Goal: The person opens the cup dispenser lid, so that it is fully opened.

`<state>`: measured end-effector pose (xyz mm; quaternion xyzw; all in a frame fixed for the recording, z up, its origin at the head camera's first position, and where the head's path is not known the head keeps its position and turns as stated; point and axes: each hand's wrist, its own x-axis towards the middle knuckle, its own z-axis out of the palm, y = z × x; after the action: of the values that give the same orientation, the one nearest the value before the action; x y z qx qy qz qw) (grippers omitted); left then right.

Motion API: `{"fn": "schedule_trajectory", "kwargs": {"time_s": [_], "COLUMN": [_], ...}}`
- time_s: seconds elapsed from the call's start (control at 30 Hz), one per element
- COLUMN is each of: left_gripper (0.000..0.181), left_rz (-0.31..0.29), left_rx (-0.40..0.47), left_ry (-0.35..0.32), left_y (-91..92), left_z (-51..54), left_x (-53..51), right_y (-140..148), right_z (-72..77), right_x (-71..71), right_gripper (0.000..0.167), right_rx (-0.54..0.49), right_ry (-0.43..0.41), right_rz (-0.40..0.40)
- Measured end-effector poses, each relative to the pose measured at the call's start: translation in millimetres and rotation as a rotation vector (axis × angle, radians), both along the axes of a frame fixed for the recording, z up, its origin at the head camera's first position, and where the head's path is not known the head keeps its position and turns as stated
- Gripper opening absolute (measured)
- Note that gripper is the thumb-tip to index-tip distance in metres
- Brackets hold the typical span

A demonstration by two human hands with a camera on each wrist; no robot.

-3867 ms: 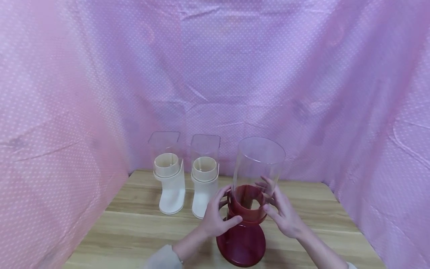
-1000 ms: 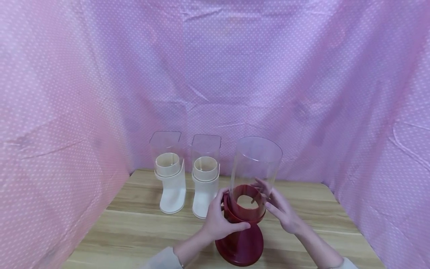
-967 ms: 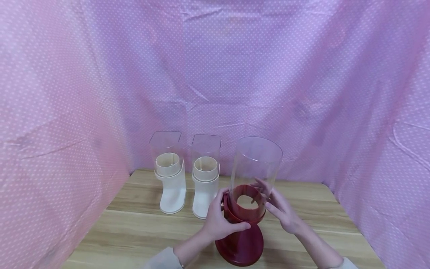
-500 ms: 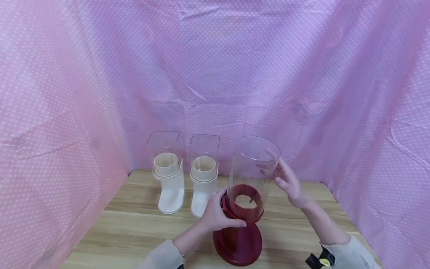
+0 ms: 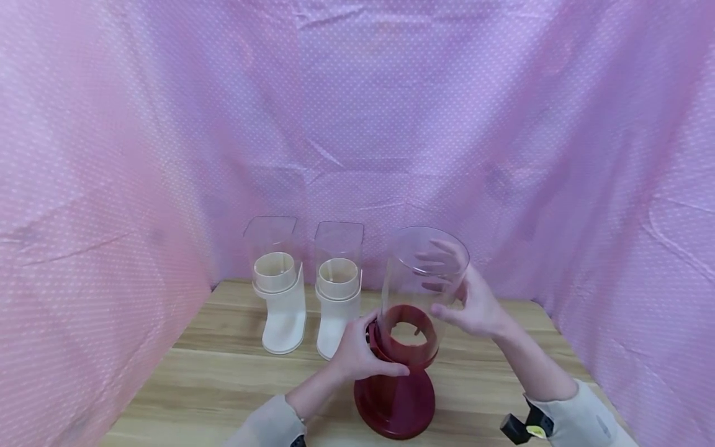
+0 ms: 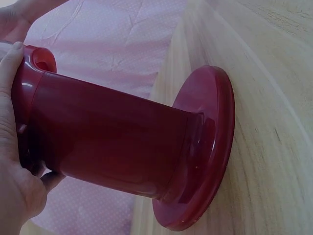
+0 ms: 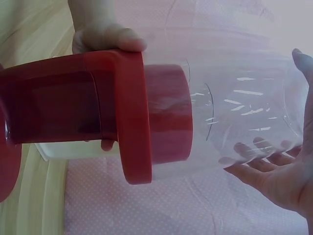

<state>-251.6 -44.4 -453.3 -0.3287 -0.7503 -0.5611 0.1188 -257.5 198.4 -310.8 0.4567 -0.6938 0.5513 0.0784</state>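
A red stand [image 5: 394,403] with a round foot and a wide collar carries a clear cylinder [image 5: 413,282], open at the top, in the head view. My left hand [image 5: 357,354] grips the collar from the left, thumb across its front. In the left wrist view the red column [image 6: 112,137] and flat foot [image 6: 210,147] show below that hand. My right hand [image 5: 472,304] holds the clear cylinder high on its right side, fingers behind the wall and thumb in front. Through the clear wall in the right wrist view, a red inner ring [image 7: 171,115] is visible.
Two white stands, one at the left [image 5: 283,323] and one nearer the middle [image 5: 331,329], bear clear square-topped containers close to my left hand. All stand on a wooden table [image 5: 223,366]. Pink dotted cloth [image 5: 357,124] hangs behind and at both sides.
My right hand has left the cylinder's lower part, moved up and closed around it higher. The cylinder's top has shifted slightly right since half a second ago. My left hand stays on the collar.
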Motion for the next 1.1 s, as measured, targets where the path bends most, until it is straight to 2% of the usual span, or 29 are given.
{"fn": "schedule_trajectory", "kwargs": {"time_s": [0.17,0.4,0.5,0.73,0.93,1.1], "left_gripper": [0.08,0.083,0.083,0.083,0.085,0.082], "left_rz": [-0.007,-0.031,-0.031,-0.048,-0.036,-0.038], "left_rx": [-0.007,-0.004,-0.007,-0.001,0.005,0.014], "left_ry": [-0.019,-0.022,-0.052,-0.076,-0.076,-0.093], "left_y": [0.0,-0.9,-2.2,-3.9,-3.3,-2.9], "left_z": [2.5,2.2,1.9,1.1,0.7,0.2], "left_x": [-0.6,-2.2,-2.1,-0.6,0.0,-0.5], "right_y": [-1,-2,-1,3,1,-1], "right_z": [2.3,4.4,3.8,1.5,2.7,6.3], "right_x": [6.2,8.4,6.9,0.1,-2.1,2.0], "right_gripper": [0.116,0.11,0.105,0.094,0.093,0.102], "right_rx": [0.017,0.016,0.009,-0.074,-0.084,-0.045], "right_ry": [0.006,0.049,0.043,-0.069,-0.033,0.016], "right_rz": [-0.069,-0.132,-0.131,-0.104,-0.086,-0.115]}}
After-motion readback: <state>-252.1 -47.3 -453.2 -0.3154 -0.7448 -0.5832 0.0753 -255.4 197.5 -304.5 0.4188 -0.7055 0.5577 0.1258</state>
